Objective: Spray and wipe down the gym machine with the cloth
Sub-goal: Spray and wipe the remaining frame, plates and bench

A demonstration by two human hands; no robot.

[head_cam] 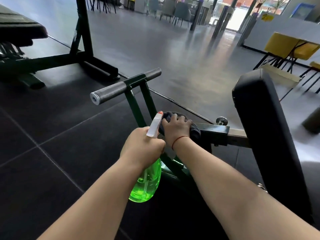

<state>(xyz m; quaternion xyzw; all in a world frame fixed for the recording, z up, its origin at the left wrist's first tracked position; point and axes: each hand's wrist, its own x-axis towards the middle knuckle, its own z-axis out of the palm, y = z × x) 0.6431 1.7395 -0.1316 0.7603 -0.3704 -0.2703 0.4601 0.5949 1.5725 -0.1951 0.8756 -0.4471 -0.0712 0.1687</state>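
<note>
Dark rubber floor tiles under the gear.
The green-framed gym machine stands on them, 1 black frame back left; past the tile edge, smooth grey floor carries a yellow table.

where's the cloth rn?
Head view, centre: the dark cloth sits under the right hand on the machine's horizontal frame bar, just right of the green spray bottle in the left hand.

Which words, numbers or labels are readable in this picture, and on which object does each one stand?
No text can be read with certainty.
Yellow sign in the background: dark marks, too blurred to read.
Blue poster behind it: too small to read.
Spray bottle: no label visible.
</note>
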